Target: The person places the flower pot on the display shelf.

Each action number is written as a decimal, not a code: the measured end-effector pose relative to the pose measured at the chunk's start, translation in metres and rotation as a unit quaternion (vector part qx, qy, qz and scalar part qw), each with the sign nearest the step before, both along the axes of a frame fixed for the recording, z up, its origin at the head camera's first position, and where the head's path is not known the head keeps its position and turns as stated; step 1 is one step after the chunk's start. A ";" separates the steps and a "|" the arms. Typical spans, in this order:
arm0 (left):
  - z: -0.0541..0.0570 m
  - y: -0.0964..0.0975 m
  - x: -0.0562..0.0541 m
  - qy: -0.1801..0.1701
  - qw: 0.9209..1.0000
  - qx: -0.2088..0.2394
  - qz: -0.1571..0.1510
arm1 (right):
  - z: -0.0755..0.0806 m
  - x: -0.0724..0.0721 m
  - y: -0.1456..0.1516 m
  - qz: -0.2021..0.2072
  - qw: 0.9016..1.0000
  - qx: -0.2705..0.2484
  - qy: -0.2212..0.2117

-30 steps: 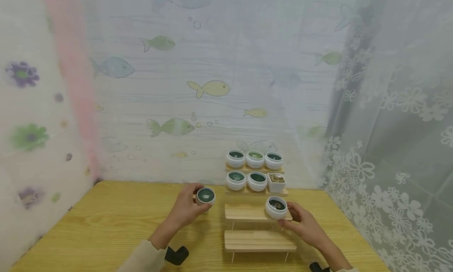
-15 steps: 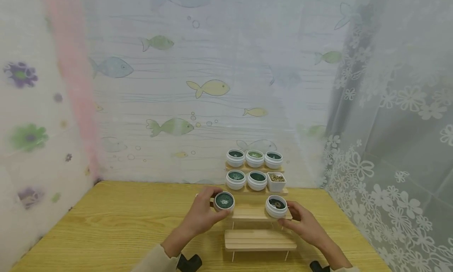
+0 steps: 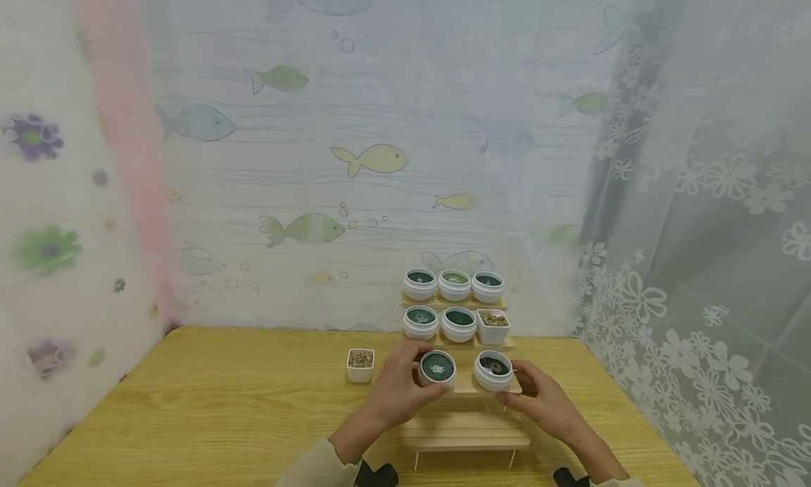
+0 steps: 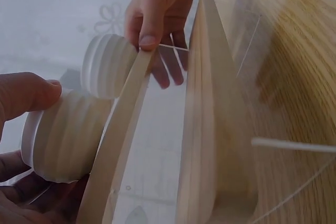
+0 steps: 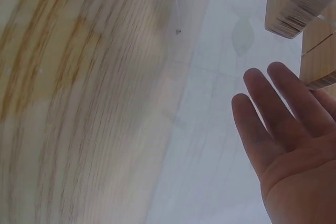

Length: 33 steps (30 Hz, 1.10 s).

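Observation:
My left hand (image 3: pixel 405 388) grips a small white ribbed round pot (image 3: pixel 437 369) with a green top and a pale pattern. The pot stands at the left part of a wooden shelf (image 3: pixel 465 385); in the left wrist view, its base is close against the board. On the shelf's right end, a similar pot (image 3: pixel 493 369) has a dark top with a brownish round mark. My right hand (image 3: pixel 550 401) pinches that shelf end, thumb in front; in the right wrist view, its other fingers (image 5: pixel 278 114) are stretched out below.
Behind, two higher steps carry several white round pots (image 3: pixel 455 284) and a square cup (image 3: pixel 493 325) of granules. A lower wooden step (image 3: pixel 465 431) stands in front. Another square cup (image 3: pixel 360 365) is on the yellow wooden table (image 3: pixel 241 395), left of the stand.
My left hand has carried its pot rightward from beside the stand to the shelf. The square cup on the table has come into view behind it. My right hand has stayed in place.

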State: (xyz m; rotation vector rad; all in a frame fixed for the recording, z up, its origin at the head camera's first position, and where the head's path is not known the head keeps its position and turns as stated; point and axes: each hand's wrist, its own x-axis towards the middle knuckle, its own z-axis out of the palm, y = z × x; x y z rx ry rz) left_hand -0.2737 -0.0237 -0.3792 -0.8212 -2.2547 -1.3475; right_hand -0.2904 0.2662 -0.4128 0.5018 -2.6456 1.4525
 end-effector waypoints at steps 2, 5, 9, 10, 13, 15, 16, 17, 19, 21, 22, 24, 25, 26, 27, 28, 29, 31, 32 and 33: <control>-0.001 0.006 -0.002 0.011 1.000 0.002 0.006 | 0.000 0.000 0.000 0.001 1.000 -0.002 0.004; -0.003 0.012 -0.005 0.018 1.000 0.007 0.014 | -0.001 0.000 0.000 -0.007 1.000 -0.010 0.007; -0.003 0.020 -0.006 0.029 0.999 0.011 0.027 | -0.002 -0.001 -0.001 -0.022 1.000 -0.017 0.009; -0.003 0.022 -0.006 0.034 0.999 0.011 0.031 | -0.002 -0.001 -0.001 -0.025 1.000 -0.017 0.009; -0.005 0.027 -0.006 0.047 0.998 0.011 0.047 | -0.002 0.000 -0.001 -0.024 0.999 -0.019 0.009; -0.006 0.030 -0.005 0.051 0.997 0.013 0.056 | -0.002 0.001 0.000 -0.023 1.000 -0.020 0.008; -0.007 0.031 -0.005 0.052 0.997 0.015 0.060 | -0.002 0.001 0.000 -0.022 1.000 -0.019 0.009; -0.007 0.032 -0.005 0.051 0.996 0.016 0.065 | -0.001 0.001 0.000 -0.022 1.000 -0.019 0.010; -0.007 0.034 -0.005 0.049 0.996 0.019 0.072 | -0.001 0.001 0.000 -0.021 1.000 -0.017 0.013; -0.007 0.037 -0.004 0.044 0.996 0.023 0.078 | 0.000 0.001 0.000 -0.020 1.000 -0.015 0.017; -0.007 0.038 -0.004 0.040 0.996 0.025 0.079 | 0.001 0.001 0.000 -0.019 1.000 -0.014 0.019; -0.006 0.040 -0.003 0.034 0.996 0.029 0.081 | 0.001 0.001 0.000 -0.017 0.999 -0.014 0.024; -0.006 0.041 -0.002 0.032 0.996 0.029 0.082 | 0.002 0.001 0.000 -0.016 0.999 -0.014 0.026; -0.005 0.041 -0.001 0.030 0.996 0.029 0.082 | 0.002 0.001 0.000 -0.015 0.999 -0.014 0.027; -0.005 0.042 -0.001 0.028 0.996 0.028 0.083 | 0.002 0.001 0.000 -0.015 0.999 -0.014 0.028; -0.005 0.043 -0.001 0.027 0.996 0.028 0.083 | 0.001 0.001 0.000 -0.015 0.999 -0.015 0.029; -0.006 0.044 -0.001 0.029 0.996 0.026 0.086 | 0.001 0.001 0.000 -0.015 0.999 -0.014 0.029; -0.007 0.045 -0.001 0.029 0.995 0.023 0.089 | 0.000 0.001 0.000 -0.017 0.999 -0.013 0.029; -0.007 0.045 0.000 0.030 0.995 0.021 0.092 | -0.001 0.001 0.000 -0.017 0.999 -0.013 0.028; -0.008 0.045 0.000 0.030 0.995 0.020 0.095 | -0.001 0.001 0.000 -0.018 0.999 -0.013 0.028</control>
